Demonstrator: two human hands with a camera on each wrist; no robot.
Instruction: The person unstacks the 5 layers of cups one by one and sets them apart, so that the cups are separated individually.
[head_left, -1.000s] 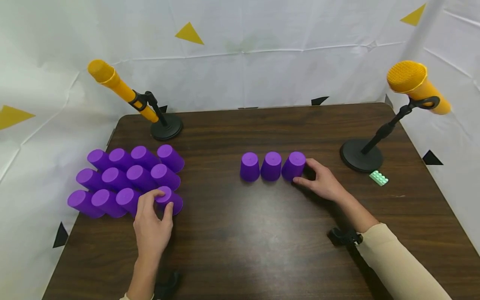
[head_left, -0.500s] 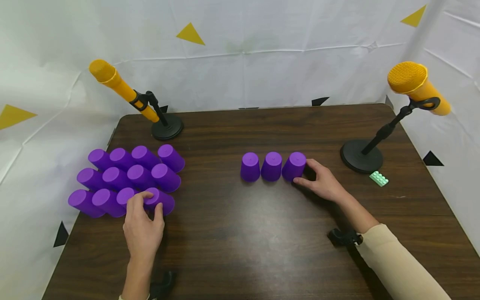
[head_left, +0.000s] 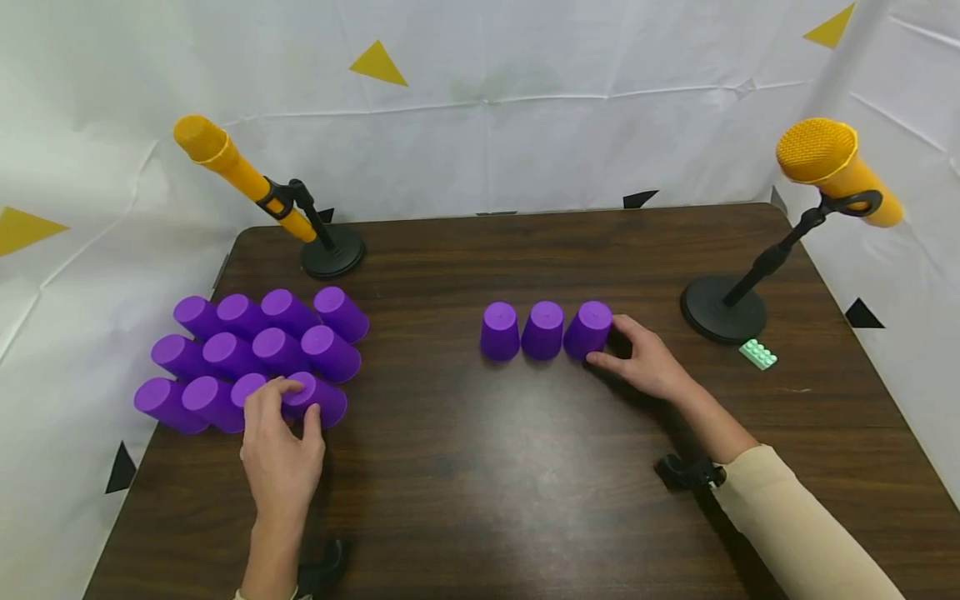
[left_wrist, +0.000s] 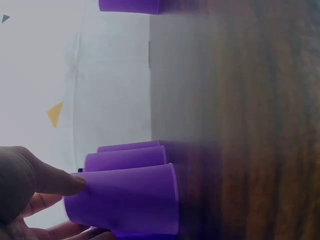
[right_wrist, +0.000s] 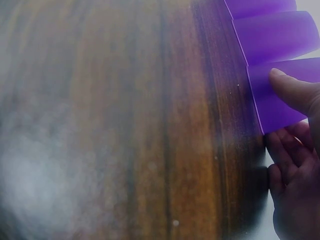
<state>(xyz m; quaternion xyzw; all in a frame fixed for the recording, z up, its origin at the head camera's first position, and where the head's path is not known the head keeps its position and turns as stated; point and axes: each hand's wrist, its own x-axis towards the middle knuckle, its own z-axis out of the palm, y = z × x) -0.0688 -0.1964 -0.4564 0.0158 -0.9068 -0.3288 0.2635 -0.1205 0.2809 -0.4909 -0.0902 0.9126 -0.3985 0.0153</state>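
Note:
Purple cups stand upside down on the brown table in two groups. My left hand (head_left: 281, 458) grips the front-right purple cup (head_left: 321, 402) of the left block, thumb on its right side and fingers over the neighbouring cup. Close up in the left wrist view, the thumb (left_wrist: 65, 182) presses that cup's wall, with more cups behind. Right of the table's middle, three cups line up in a row. My right hand (head_left: 647, 362) holds the rightmost one (head_left: 587, 332) between thumb and fingers; the right wrist view shows its thumb (right_wrist: 290, 90) against the cup (right_wrist: 272, 107).
A yellow microphone (head_left: 240, 175) on a black stand is at the back left, behind the block of cups. Another yellow microphone (head_left: 832, 171) on a stand is at the right, with a mint-green toy brick (head_left: 758, 354) by its base. White sheeting (head_left: 525, 158) hangs behind the table.
My left hand has slid the front-right cup leftward, towards the other cups of its row. The right hand and the row of three cups stay where they were.

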